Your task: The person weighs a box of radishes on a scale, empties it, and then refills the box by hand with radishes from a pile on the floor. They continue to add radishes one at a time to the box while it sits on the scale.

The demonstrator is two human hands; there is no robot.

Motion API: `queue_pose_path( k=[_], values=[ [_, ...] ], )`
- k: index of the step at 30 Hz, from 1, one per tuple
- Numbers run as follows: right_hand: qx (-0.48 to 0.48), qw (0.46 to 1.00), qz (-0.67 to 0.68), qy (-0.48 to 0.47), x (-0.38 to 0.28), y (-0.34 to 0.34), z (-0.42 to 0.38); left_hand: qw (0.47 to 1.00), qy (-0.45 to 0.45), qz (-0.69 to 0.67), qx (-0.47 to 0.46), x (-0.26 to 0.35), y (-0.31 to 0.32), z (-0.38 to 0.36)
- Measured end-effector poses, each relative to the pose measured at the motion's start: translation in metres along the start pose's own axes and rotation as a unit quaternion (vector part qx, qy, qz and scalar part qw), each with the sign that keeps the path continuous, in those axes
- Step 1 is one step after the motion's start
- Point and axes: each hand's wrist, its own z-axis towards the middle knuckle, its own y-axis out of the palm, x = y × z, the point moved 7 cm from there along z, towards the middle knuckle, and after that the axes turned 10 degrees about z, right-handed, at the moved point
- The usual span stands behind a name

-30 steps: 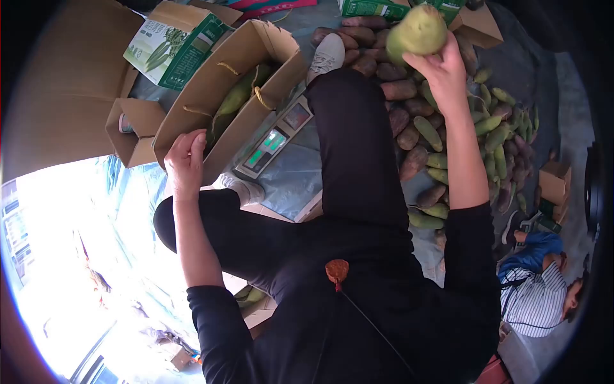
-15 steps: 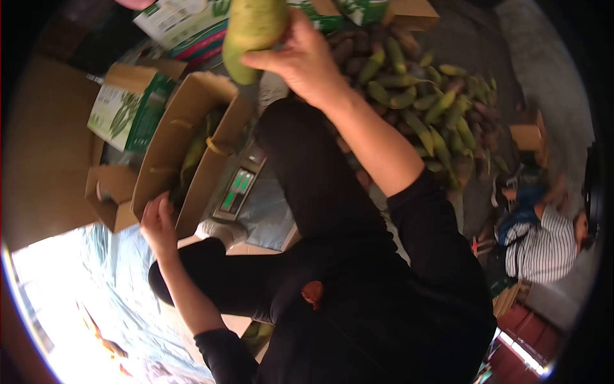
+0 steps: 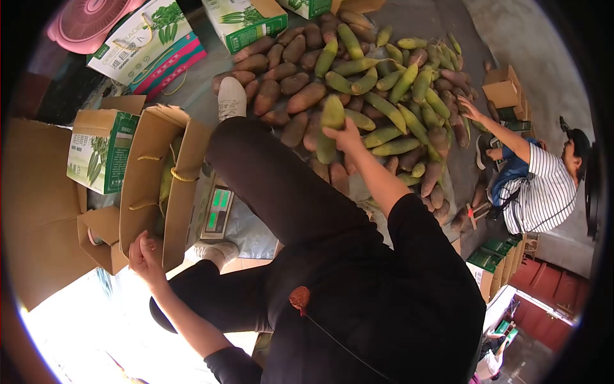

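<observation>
My right hand grips a green radish above the near edge of a large pile of green radishes. My left hand has its fingers curled at the near end of an open cardboard box with yellow rope handles. Inside the box, part of a green radish shows; the rest of the contents is hidden by the walls. A scale with a lit green display is right beside the box.
Reddish-brown roots lie among and beside the green radishes. Printed green-and-white boxes stand at the left and top. A pink basket is at top left. A person in a striped shirt reaches toward the pile from the right.
My right hand has moved with the radish from above the box area down and right to over the pile. My left hand stays at the box's near end. The view has shifted.
</observation>
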Motion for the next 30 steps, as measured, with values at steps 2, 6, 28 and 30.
queue_pose_path(
  k=[2, 6, 28, 30],
  values=[
    [0.028, 0.999, 0.005, 0.040, 0.041, -0.031, 0.006, 1.000, -0.011, -0.003, 0.001, 0.002, 0.000, 0.002],
    [0.111, 0.991, -0.037, 0.062, 0.083, -0.089, 0.030, 1.000, -0.001, 0.007, -0.001, -0.003, 0.003, 0.002],
    [-0.135, 0.978, -0.155, -0.024, -0.109, 0.088, 0.043, 0.986, -0.113, -0.034, 0.114, -0.041, -0.035, 0.003],
    [-0.232, 0.960, -0.120, -0.101, -0.132, 0.131, 0.049, 0.974, -0.185, -0.096, 0.094, -0.054, -0.043, 0.000]
  ],
)
